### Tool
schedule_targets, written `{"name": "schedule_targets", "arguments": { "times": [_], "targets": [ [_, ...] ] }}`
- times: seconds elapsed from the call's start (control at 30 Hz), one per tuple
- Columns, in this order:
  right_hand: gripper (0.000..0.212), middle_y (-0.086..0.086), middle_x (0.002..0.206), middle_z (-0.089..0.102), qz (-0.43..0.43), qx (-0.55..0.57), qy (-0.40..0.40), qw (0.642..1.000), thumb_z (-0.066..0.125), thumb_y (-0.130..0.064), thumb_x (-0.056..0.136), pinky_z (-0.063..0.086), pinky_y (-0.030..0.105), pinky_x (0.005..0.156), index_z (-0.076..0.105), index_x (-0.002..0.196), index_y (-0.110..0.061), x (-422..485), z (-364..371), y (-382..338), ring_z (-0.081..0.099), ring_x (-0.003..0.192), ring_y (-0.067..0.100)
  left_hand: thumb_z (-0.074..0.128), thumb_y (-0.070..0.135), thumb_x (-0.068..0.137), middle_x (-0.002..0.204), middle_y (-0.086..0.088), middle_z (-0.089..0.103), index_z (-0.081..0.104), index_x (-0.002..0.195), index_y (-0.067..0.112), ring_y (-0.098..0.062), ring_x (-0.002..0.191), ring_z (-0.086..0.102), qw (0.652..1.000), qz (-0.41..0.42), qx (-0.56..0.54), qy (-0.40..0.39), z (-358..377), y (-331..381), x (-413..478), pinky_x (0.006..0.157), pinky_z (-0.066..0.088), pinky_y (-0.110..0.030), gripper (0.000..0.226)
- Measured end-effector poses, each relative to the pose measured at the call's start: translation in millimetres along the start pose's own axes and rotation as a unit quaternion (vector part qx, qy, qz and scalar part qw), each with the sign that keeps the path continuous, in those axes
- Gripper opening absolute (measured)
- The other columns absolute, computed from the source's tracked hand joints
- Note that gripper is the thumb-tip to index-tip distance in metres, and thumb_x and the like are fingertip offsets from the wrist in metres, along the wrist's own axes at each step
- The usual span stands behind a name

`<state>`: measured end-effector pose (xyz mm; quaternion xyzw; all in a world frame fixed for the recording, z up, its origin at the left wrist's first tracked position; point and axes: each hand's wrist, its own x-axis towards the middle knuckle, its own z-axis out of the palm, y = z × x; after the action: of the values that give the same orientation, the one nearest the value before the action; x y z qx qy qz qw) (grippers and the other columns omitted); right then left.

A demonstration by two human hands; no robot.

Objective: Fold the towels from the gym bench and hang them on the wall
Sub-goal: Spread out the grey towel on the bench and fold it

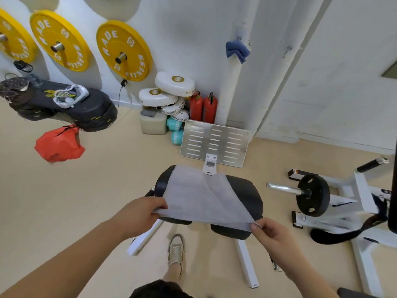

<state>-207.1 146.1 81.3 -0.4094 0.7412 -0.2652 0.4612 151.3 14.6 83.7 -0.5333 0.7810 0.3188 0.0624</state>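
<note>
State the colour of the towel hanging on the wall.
The hanging towel is blue, seen best in the head view.

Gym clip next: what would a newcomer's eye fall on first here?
Centre foreground, the left hand and right hand each pinch a near corner of a pale grey towel, whose far end lies on the black bench pad. Bright yellow weight plates fill the upper left. A blue towel hangs from a hook, upper right of centre.
</note>
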Motion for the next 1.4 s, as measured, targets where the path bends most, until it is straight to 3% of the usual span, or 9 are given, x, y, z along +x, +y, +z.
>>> {"name": "schedule_targets", "arguments": {
  "times": [0.1, 0.23, 0.33, 0.43, 0.53, 0.63, 0.8, 0.97, 1.4],
  "targets": [
    [0.022, -0.013, 0.068, 0.065, 0.000, 0.003, -0.016, 1.000, 0.067, -0.031, 0.099, 0.042, 0.026, 0.066, 0.072, 0.078, -0.024, -20.8, 2.6, 13.1, 0.054, 0.064, 0.005, 0.045, 0.007, 0.093, 0.084, 0.011, 0.067, 0.065, 0.092, 0.035, -0.011, 0.078, 0.059, 0.999, -0.005, -0.034, -0.011, 9.1, -0.7, -21.9, 0.066, 0.044, -0.021, 0.035],
    [0.023, -0.018, 0.089, 0.077, -0.008, -0.019, -0.045, 0.999, 0.068, -0.031, 0.099, 0.050, 0.033, 0.082, 0.073, 0.086, -0.013, -38.7, -1.8, 25.2, 0.068, 0.083, 0.006, 0.045, 0.005, 0.088, 0.087, 0.017, 0.068, 0.066, 0.093, 0.037, -0.007, 0.079, 0.059, 0.997, -0.022, -0.067, -0.031, 8.3, -0.3, -45.4, 0.069, 0.047, -0.019, 0.039],
    [0.029, -0.010, 0.065, 0.058, -0.008, -0.022, -0.067, 0.997, 0.066, -0.025, 0.100, 0.038, 0.030, 0.068, 0.065, 0.072, -0.019, -44.8, -6.7, 27.7, 0.049, 0.066, 0.012, 0.050, 0.006, 0.088, 0.080, 0.015, 0.070, 0.067, 0.091, 0.033, -0.005, 0.068, 0.057, 0.992, -0.042, -0.112, -0.049, 5.0, 1.8, -54.8, 0.063, 0.047, -0.018, 0.032],
    [0.026, -0.005, 0.064, 0.056, -0.016, -0.028, -0.063, 0.997, 0.063, -0.028, 0.102, 0.040, 0.027, 0.065, 0.066, 0.076, -0.021, -39.9, -5.7, 26.2, 0.049, 0.065, 0.011, 0.052, 0.006, 0.092, 0.082, 0.015, 0.075, 0.068, 0.089, 0.030, -0.001, 0.068, 0.061, 0.983, -0.043, -0.172, -0.040, 1.1, 5.0, -50.2, 0.065, 0.051, -0.018, 0.029],
    [0.024, 0.011, 0.076, 0.065, -0.020, -0.006, -0.021, 1.000, 0.062, -0.037, 0.101, 0.058, 0.045, 0.075, 0.068, 0.083, -0.023, -17.6, -3.9, 24.3, 0.059, 0.069, 0.021, 0.051, 0.002, 0.095, 0.080, 0.015, 0.073, 0.071, 0.090, 0.023, 0.002, 0.068, 0.063, 0.978, -0.048, -0.202, -0.001, 0.4, 6.0, -25.8, 0.064, 0.053, -0.018, 0.030],
    [0.025, 0.013, 0.082, 0.070, -0.002, 0.020, 0.029, 0.999, 0.061, -0.043, 0.100, 0.058, 0.058, 0.085, 0.069, 0.087, -0.023, 20.6, 0.1, 15.0, 0.068, 0.083, 0.035, 0.052, 0.008, 0.099, 0.085, 0.003, 0.075, 0.073, 0.091, 0.021, -0.018, 0.078, 0.071, 0.971, -0.058, -0.230, 0.006, -4.3, 1.4, 13.0, 0.073, 0.063, -0.036, 0.025],
    [0.021, 0.016, 0.083, 0.070, 0.032, 0.050, 0.072, 0.996, 0.063, -0.032, 0.102, 0.048, 0.037, 0.070, 0.070, 0.082, -0.028, 105.5, 4.4, -19.1, 0.062, 0.074, 0.021, 0.054, 0.032, 0.103, 0.082, -0.002, 0.073, 0.065, 0.093, 0.023, -0.024, 0.080, 0.071, 0.965, -0.077, -0.246, 0.055, -19.7, -13.0, 109.0, 0.078, 0.059, -0.041, 0.017],
    [0.014, -0.002, 0.082, 0.075, 0.064, 0.012, 0.055, 0.996, 0.063, -0.028, 0.102, 0.050, 0.024, 0.071, 0.073, 0.092, -0.027, 190.4, 10.8, -45.1, 0.068, 0.081, 0.015, 0.046, 0.035, 0.105, 0.077, -0.007, 0.069, 0.060, 0.091, 0.016, -0.027, 0.074, 0.069, 0.970, -0.108, -0.218, 0.026, -21.5, -37.5, 204.5, 0.072, 0.056, -0.038, 0.028],
    [0.016, -0.004, 0.077, 0.067, 0.142, -0.144, -0.006, 0.979, 0.053, -0.028, 0.102, 0.051, 0.034, 0.069, 0.064, 0.092, -0.023, 328.2, 42.5, -26.7, 0.060, 0.070, 0.015, 0.047, 0.034, 0.101, 0.091, 0.005, 0.066, 0.058, 0.097, 0.028, -0.017, 0.084, 0.063, 0.982, -0.153, -0.058, -0.092, 19.4, -67.6, 325.2, 0.078, 0.055, -0.036, 0.014]
  ]
}}
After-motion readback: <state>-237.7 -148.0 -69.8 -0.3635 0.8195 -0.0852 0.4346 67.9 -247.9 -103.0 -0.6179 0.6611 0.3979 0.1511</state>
